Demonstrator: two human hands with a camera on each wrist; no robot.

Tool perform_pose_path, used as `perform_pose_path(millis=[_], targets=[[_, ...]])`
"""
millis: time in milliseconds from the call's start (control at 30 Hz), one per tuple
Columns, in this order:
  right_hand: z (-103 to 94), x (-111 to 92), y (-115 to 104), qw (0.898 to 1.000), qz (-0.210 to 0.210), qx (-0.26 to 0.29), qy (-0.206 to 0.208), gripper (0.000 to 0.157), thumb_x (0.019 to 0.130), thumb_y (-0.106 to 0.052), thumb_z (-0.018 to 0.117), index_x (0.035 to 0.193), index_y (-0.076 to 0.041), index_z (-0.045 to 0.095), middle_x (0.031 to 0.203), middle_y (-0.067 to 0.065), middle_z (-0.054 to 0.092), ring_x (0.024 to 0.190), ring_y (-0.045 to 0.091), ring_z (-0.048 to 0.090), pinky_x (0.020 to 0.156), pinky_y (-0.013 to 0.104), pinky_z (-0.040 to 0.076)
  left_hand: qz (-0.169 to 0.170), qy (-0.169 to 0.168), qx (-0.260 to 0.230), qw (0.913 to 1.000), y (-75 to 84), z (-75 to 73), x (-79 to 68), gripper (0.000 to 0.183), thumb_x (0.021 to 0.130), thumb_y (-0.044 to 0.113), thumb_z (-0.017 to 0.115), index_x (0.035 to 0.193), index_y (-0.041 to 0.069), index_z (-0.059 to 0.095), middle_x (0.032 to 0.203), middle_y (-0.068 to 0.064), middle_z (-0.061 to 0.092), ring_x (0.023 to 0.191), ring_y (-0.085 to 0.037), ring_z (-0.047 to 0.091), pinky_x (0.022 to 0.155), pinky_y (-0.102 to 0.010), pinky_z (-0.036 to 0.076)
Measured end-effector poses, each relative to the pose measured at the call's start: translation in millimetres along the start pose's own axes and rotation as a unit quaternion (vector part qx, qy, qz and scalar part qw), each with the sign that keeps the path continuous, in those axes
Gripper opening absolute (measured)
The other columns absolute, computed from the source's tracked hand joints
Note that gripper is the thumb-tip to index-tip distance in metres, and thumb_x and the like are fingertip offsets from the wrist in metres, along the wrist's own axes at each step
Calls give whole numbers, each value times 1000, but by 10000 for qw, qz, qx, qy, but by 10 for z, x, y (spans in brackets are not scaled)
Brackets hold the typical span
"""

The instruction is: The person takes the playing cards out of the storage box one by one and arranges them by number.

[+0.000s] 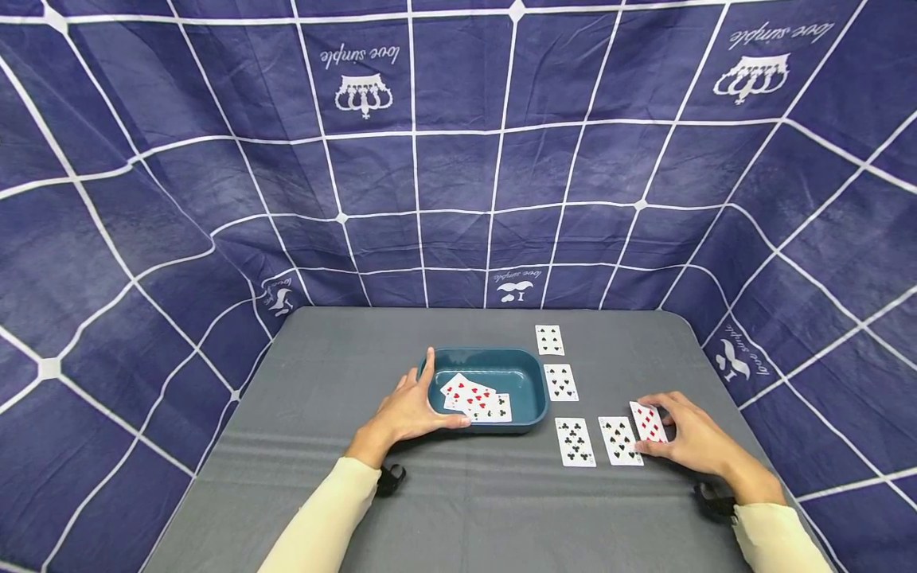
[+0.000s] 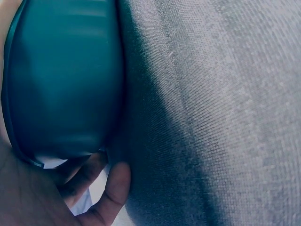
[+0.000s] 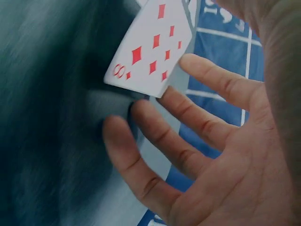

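In the head view, the left hand (image 1: pixel 408 410) grips the left end of a blue tray (image 1: pixel 528 386) on a grey table (image 1: pixel 473 509), thumb at the near side and fingers spread towards the far rim. A few loose cards (image 1: pixel 469 394) overlap inside the tray. The right hand (image 1: pixel 695 439) pinches a red diamond card (image 1: pixel 648 422) at the table's right side. Left of it lie 4 black-suited cards (image 1: pixel 575 442) — 2 near the tray's right end, 2 closer to the person.

In the left wrist view, the tray's wall fills the upper left, with curled fingers below its end.

In the right wrist view, the pinched card shows as the 8 of diamonds — fingertips at its edge, the other fingers spread apart.
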State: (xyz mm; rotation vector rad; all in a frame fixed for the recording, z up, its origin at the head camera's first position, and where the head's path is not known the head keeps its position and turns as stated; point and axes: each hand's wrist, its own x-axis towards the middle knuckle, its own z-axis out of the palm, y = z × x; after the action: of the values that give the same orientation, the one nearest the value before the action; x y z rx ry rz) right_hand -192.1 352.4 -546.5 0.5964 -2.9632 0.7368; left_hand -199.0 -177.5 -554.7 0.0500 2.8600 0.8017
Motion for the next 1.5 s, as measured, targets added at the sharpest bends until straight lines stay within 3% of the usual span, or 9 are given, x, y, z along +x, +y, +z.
perform_pose_path(millis=[167,400,867,1133,1500], targets=[[-19,-70,99,9999,70,-136,-54,74,75,-39,109,136,-11,79,126,14,75,106,28,74,86,42,58,-2,13,-20,10000,-29,-4,-8,162,69,96,90,190,33,1,188,-31,32,176,-50,37,122,-84,46],[-16,-99,133,9993,-150,-356,-8,69,70,-37,111,127,-13,81,128,15,74,116,45,72,96,63,56,-1,11,-17,10000,-42,-18,-14,162,70,95,90,190,35,0,188,-32,32,175,-51,37,122,-84,46],[-13,-139,142,9990,30,-449,39,75,68,-39,113,129,-10,81,128,19,74,112,44,71,94,60,56,39,24,17,10000,-15,-15,-19,161,70,95,90,190,33,3,187,-31,35,172,-49,43,119,-83,49],[-4,-159,147,9987,19,-492,150,76,66,-39,114,127,-10,81,126,20,72,113,44,70,94,61,56,21,-10,2,10000,-5,-5,-18,161,70,95,90,189,38,-3,188,-30,34,174,-49,40,120,-83,48],[-18,-75,55,9974,278,-620,222,67,80,-48,106,129,-10,82,127,22,73,117,50,70,95,69,56,40,17,38,10000,0,-6,-10,162,69,96,90,189,38,-3,187,-30,36,172,-48,43,119,-82,49]])
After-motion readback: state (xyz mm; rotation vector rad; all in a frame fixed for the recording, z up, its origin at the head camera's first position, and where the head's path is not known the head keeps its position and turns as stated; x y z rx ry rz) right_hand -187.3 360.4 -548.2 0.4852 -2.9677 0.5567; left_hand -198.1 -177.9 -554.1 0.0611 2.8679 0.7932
